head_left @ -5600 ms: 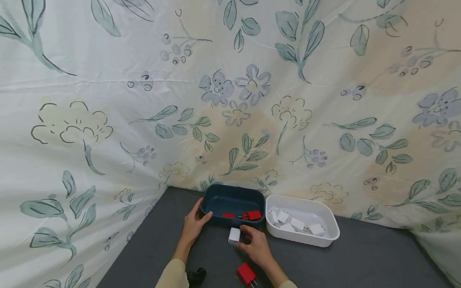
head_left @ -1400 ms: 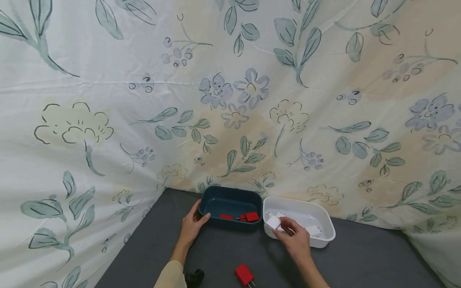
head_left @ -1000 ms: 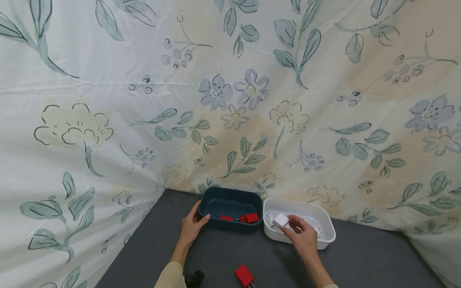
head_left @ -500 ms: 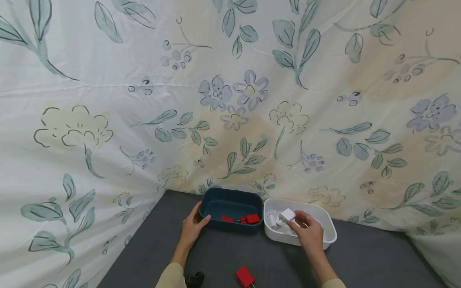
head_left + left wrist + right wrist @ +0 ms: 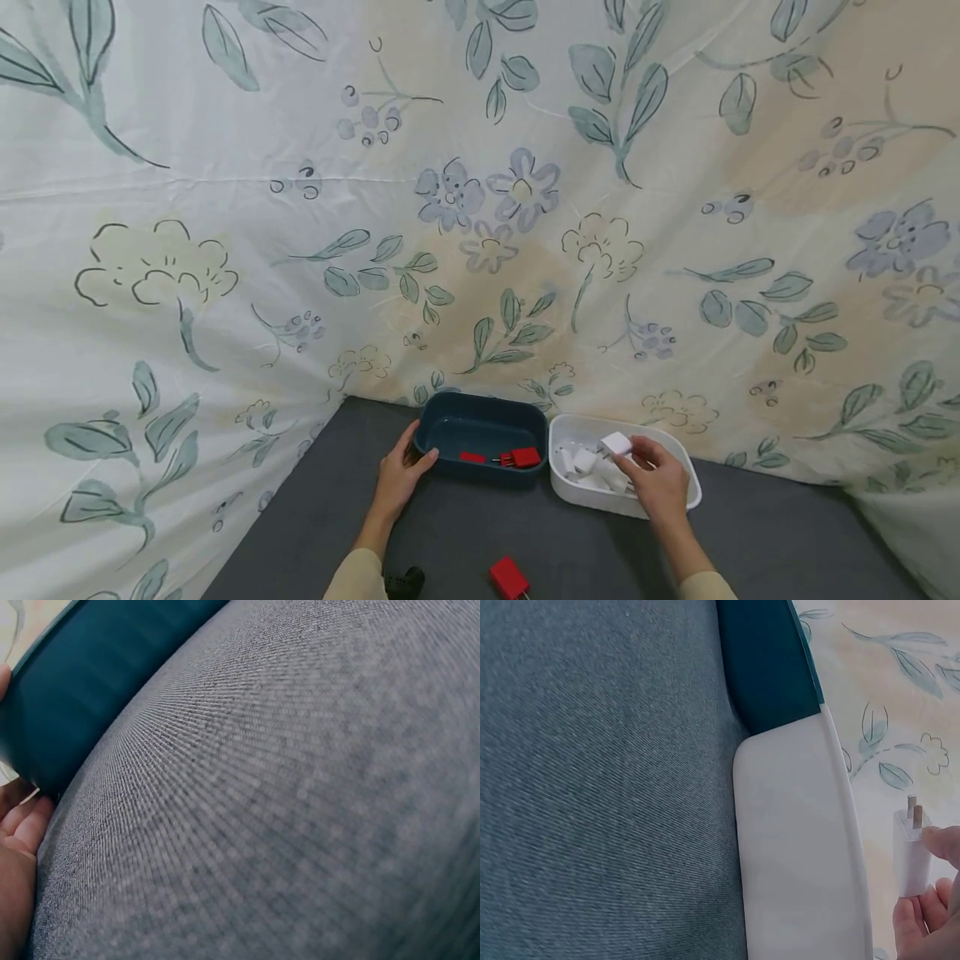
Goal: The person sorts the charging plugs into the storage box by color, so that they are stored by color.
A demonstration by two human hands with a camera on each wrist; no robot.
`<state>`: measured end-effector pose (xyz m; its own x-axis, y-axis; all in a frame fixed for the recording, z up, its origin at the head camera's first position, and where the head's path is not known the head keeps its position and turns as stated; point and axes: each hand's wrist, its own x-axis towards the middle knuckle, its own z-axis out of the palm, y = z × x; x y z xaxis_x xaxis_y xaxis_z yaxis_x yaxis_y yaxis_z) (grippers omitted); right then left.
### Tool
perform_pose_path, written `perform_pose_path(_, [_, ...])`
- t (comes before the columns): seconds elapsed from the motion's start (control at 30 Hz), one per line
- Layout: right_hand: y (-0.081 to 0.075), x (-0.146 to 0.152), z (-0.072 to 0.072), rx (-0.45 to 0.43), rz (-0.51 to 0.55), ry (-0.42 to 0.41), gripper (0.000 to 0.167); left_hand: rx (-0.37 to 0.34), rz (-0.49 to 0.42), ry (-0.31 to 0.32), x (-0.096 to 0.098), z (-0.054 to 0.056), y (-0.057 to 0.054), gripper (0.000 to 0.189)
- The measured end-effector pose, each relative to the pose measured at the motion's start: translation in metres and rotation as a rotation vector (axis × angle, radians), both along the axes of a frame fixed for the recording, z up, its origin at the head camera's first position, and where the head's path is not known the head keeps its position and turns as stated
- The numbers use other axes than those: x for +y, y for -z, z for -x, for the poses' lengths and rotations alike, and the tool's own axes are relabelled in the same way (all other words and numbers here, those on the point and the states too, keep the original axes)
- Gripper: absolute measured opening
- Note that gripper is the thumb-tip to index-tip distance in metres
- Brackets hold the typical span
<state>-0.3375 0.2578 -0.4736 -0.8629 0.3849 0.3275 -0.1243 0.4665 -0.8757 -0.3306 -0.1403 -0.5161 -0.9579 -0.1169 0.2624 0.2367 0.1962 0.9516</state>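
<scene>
My right hand (image 5: 662,483) pinches a white charger plug (image 5: 616,443) between thumb and fingers, raised over the white bin (image 5: 600,498). In the right wrist view the two metal prongs of this charger plug (image 5: 912,851) point up, and it stands above the bin's rim. Several other white charger plugs (image 5: 585,462) lie loose inside the white bin. My left hand (image 5: 397,477) grips the left end of the dark teal bin (image 5: 476,473), thumb at its front corner. Inside that bin lie a red charger plug (image 5: 527,457) with its prongs leftward and a flat red piece (image 5: 472,457).
Another red charger plug (image 5: 509,577) rests on the dark grey tabletop (image 5: 450,533) near me. Left of it, at the lower edge, is a small black object (image 5: 406,581). The bins stand side by side, close to a floral cloth (image 5: 510,250) hanging behind.
My right hand has carried the white charger plug from the tabletop before the teal bin to over the white bin, drifting rightward and tilting it. The left hand keeps its place.
</scene>
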Motion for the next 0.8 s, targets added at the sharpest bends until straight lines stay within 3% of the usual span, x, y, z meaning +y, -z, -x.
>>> perform_pose_path(0.2, [-0.002,0.003,0.004,-0.039,-0.012,-0.003,0.044,0.001,0.007,-0.017,-0.001,0.000,0.001,0.071])
perform_pose_path(0.3, [-0.003,0.005,0.007,-0.040,-0.026,0.036,0.044,0.011,0.006,-0.005,0.000,0.002,0.000,0.070])
perform_pose_path(0.43, [-0.004,0.006,0.011,-0.055,-0.002,0.090,0.046,0.015,-0.002,-0.009,0.000,0.003,0.001,0.070])
perform_pose_path(0.8, [-0.008,0.013,0.012,-0.105,0.066,0.143,0.047,0.005,-0.007,-0.005,0.001,0.003,0.000,0.071])
